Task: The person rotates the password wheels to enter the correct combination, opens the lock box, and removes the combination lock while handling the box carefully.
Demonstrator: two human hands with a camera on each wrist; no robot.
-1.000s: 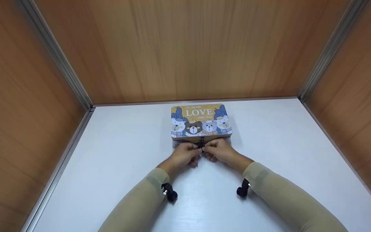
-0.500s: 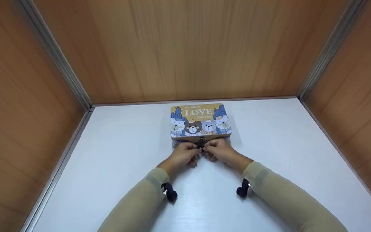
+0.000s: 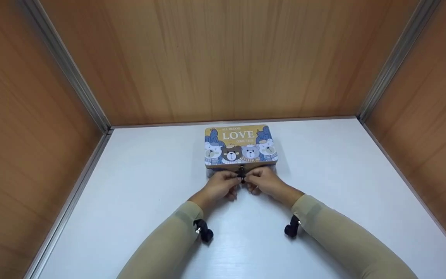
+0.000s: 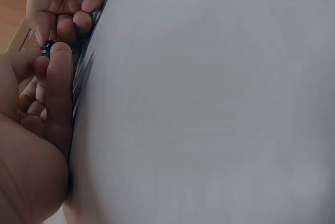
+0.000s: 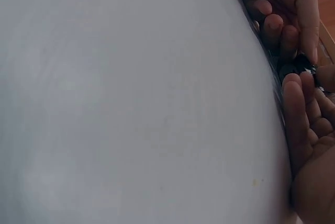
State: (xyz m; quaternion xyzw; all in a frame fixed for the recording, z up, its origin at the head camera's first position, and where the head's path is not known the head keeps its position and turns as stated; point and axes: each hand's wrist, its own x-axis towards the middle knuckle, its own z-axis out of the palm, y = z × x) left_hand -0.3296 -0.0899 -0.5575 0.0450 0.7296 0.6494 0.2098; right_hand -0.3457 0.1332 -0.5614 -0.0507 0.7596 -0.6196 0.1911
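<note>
A rectangular box (image 3: 240, 145) with bears and the word LOVE on its closed lid sits on the white table in the head view. At the middle of its front hangs a small black padlock (image 3: 242, 177) with pale marks like number dials, mostly covered by fingers. My left hand (image 3: 219, 185) pinches the padlock from the left with thumb and fingers. From the right, my right hand (image 3: 267, 182) pinches it as well. Both wrist views catch the fingertips meeting around the padlock (image 4: 47, 48), at the edge of the picture.
White tabletop (image 3: 149, 201) surrounds the box on all sides. A wooden back panel (image 3: 230, 62) rises behind it, with wooden side panels and metal corner rails left and right. A black wrist camera (image 3: 204, 231) hangs under each sleeve.
Both hands stay at the front of the box. Their fingertips shift slightly on the padlock, and the box appears a touch further left.
</note>
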